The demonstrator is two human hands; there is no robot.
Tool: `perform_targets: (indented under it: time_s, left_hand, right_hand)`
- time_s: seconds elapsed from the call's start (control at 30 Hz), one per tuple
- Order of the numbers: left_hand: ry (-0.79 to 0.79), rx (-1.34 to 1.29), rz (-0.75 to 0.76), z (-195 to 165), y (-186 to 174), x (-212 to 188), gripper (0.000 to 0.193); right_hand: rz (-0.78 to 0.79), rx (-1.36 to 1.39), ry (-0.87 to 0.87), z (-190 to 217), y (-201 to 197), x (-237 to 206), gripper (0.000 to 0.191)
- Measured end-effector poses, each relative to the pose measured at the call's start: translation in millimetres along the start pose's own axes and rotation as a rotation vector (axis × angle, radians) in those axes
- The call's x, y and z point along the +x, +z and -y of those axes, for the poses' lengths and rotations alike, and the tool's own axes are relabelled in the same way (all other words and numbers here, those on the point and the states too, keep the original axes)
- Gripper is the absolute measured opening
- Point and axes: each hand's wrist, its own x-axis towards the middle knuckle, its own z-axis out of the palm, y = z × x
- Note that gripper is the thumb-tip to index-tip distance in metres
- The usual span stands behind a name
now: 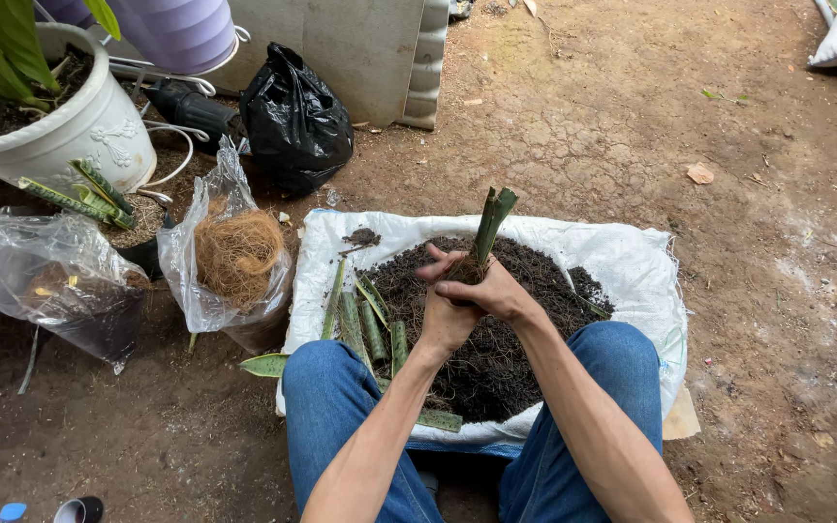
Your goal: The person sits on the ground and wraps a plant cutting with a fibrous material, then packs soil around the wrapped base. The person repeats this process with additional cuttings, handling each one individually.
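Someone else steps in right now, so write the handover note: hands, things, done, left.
Left hand: closed around the soil-covered base of the upright green leaf cutting.
Right hand: wrapped over the same base, thumb across.
Things: both hands hover over the mound of dark potting soil on the white woven sack. More cut green leaf sections lie at the soil's left edge. A clear plastic bag of brown coconut fibre stands left of the sack.
Done: one cutting packed with soil.
Left: the lying sections are untouched.
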Motion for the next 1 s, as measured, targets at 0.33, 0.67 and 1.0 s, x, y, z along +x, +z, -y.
perform_targets:
  time_s: [0.33,0.67,1.0]
  left_hand:
    - [-0.047,0.113,0.027,-4,0,-2,0.024]
    - [-0.396,0.249,0.139,-23,-27,12,0.088]
    - [-0.345,0.393,0.013,-31,-17,4,0.065]
  right_hand:
    - [-0.151,-0.01,0.092,-21,2,2,0.013]
    - [-0.354,0.303,0.044,-26,-5,15,0.008]
    - [-0.447,0.251,0.041,-28,11,21,0.012]
